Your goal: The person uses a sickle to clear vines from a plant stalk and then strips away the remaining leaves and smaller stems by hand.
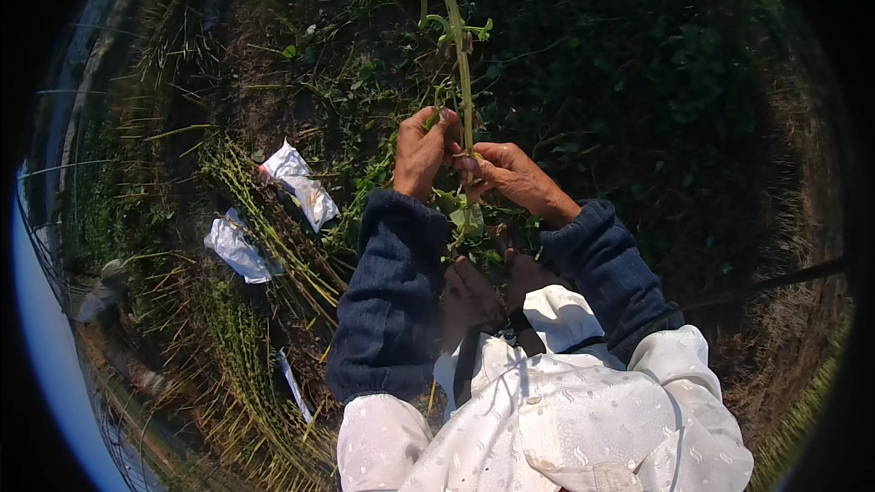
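A tall, pale green plant stem (460, 64) rises upright in front of me, with a few small leaves and a curled side shoot near its upper part. My left hand (421, 153) is closed just left of the stem, fingers curled round a bit of green leaf or shoot. From the right, my right hand (515, 173) pinches the stem, its thumb and forefinger meeting at a joint close to the left fingertips. Broad green leaves (468, 219) hang on the stem below both hands. Exactly what sits between the left fingers is partly hidden.
Cut stalks (283, 246) lie in a bundle on the left, with crumpled white packets (305, 187) and another white wrapper (239, 246) among them. Low leafy growth (656, 109) covers the shaded ground to the right. My bare feet (469, 287) stand right behind the stem.
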Tool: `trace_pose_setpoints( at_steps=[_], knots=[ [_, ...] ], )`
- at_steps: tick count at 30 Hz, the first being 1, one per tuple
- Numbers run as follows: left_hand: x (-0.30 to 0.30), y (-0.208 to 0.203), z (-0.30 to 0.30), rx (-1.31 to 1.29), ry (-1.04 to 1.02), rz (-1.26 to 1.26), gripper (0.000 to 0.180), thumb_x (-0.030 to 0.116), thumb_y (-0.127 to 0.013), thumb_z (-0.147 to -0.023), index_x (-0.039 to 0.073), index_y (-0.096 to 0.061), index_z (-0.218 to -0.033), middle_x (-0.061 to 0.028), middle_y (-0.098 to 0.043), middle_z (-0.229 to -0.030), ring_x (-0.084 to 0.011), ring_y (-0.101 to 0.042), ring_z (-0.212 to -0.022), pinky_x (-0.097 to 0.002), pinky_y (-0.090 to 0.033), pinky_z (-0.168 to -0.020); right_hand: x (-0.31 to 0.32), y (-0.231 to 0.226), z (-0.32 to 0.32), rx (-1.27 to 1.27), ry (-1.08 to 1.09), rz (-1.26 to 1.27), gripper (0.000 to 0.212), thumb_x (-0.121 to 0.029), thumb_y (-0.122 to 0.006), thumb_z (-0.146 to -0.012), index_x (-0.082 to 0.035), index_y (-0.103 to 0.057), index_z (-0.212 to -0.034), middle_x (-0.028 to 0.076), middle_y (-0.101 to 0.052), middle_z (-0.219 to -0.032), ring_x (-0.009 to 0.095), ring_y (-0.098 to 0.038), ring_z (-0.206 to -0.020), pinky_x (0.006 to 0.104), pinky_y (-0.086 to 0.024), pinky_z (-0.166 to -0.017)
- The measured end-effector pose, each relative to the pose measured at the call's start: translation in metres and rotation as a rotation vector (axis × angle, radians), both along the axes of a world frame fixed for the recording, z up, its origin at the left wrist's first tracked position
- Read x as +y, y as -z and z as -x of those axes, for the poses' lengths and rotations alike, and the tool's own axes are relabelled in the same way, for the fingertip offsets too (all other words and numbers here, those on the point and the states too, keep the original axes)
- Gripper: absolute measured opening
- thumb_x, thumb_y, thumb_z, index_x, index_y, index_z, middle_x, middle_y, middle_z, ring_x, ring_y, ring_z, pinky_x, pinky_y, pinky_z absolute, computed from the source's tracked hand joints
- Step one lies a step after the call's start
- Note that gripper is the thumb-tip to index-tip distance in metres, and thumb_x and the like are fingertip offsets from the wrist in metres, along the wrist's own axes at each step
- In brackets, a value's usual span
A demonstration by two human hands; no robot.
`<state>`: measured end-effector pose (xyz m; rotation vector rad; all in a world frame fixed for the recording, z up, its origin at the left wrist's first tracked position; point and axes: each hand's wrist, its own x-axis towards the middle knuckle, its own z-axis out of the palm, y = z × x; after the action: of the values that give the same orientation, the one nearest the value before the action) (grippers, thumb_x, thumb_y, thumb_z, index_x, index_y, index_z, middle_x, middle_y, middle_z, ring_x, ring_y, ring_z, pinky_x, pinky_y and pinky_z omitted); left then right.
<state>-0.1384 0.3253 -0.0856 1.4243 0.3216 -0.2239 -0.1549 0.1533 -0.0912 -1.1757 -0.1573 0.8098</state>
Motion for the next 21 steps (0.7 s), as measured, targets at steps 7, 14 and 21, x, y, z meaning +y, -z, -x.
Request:
trace_pose_setpoints(
  at_steps=[7,14,21],
  knots=[
    [0.064,0.041,0.028,-0.007,-0.607,0.676,0.019,0.024,-0.047,-0.098,0.007,-0.056,-0.095,-0.0075,-0.061,-0.093,-0.0163,-0.056,-0.073,-0.0295,-0.047,-0.058,-0.041,-0.001,-0.010,0.130,0.444,0.247,0.037,-0.042,-0.053,-0.094,-0.006,-0.062,-0.102,0.004,-0.065,-0.093,0.016,-0.064,-0.095,0.0309,-0.052,-0.083],
    [0.036,0.023,0.041,0.041,0.062,-0.675,0.061,0.026,-0.066,-0.086,0.001,-0.038,-0.133,-0.0154,-0.050,-0.129,-0.0234,-0.062,-0.097,-0.0358,-0.055,-0.072,-0.041,-0.004,-0.001,0.084,0.559,0.161,0.034,-0.035,-0.054,-0.095,-0.002,-0.062,-0.098,0.008,-0.065,-0.091,0.018,-0.065,-0.089,0.0325,-0.053,-0.082],
    [-0.027,0.045,0.049,-0.186,0.441,-0.530,0.029,0.008,-0.063,-0.083,0.006,-0.060,-0.112,-0.0113,-0.061,-0.100,-0.0290,-0.060,-0.082,-0.0356,-0.048,-0.074,-0.039,-0.017,-0.002,-0.024,0.434,0.177,0.041,-0.036,-0.054,-0.095,0.003,-0.062,-0.101,0.010,-0.065,-0.095,0.020,-0.064,-0.094,0.0341,-0.053,-0.087]
  ],
)
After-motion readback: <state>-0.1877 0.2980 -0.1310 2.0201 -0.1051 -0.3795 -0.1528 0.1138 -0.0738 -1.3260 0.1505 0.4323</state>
